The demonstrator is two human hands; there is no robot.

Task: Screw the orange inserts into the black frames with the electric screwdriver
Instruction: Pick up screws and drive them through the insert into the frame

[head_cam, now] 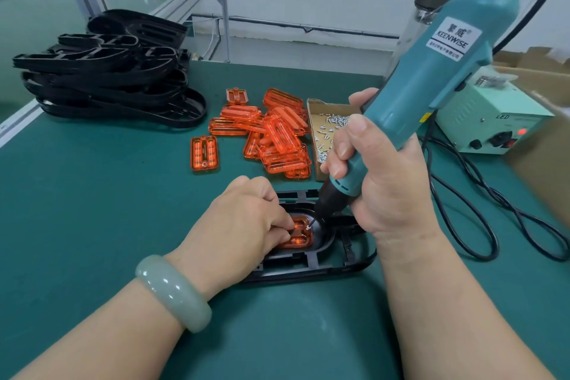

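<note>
Seating a screw (307,227): the orange insert (299,234) lies in the well of the black frame (348,256) on the counter (108,210). Left hand (243,225) fingers, curled, pin the insert. Right hand (379,176) wraps the electric screwdriver (431,83) low on its barrel. Judged: insert light, stiff, slick, probably brittle; hold its edges.

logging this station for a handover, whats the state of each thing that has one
orange insert: seated in the black frame
black frame: flat on the mat
electric screwdriver: tilted, bit on a screw at the orange insert
right hand: gripping the electric screwdriver
left hand: fingers curled, holding the orange insert down
power supply: red lamp lit
screw box: open, loose screws inside
spare frames: stacked
spare inserts: loose heap
</note>
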